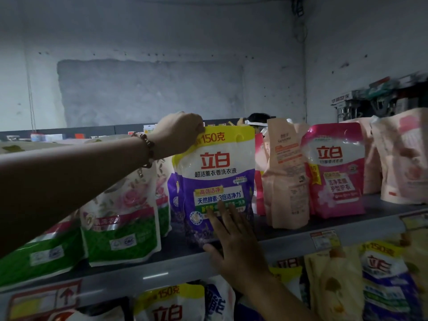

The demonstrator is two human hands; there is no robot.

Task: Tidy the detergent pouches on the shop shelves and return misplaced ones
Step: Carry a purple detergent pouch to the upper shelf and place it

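**Purple pouch held at top and bottom on the upper shelf**

Nearest the camera, the right hand (234, 239) comes up from below with fingers straight and spread, laid flat against the lower front of the purple pouch (215, 179); it presses and grips nothing. The thumb sits just at the front lip of the shelf (162, 272), where the pouch's base stands.

Further in, the left hand (180, 133) (a beaded bracelet (146, 149) on its wrist) reaches across from the left and pinches the pouch's yellow top corner, fingers curled over the edge. So the pouch stands upright, long axis vertical, with one hand at each end: the left above and left of centre, the right below and right of centre. The left hand has the only real hold, so any lift or tilt would likely come from there, while the right palm steadies the base and can push it back.

Beside it, green rose-printed pouches (120, 228) lean on the left, touching or nearly so; a peach pouch (287, 177) and a pink pouch (335, 172) stand to the right, with a narrow gap. The purple pouch looks close to seated in its row; squaring it probably remains.

Behind all this rises a grey wall (150, 89).
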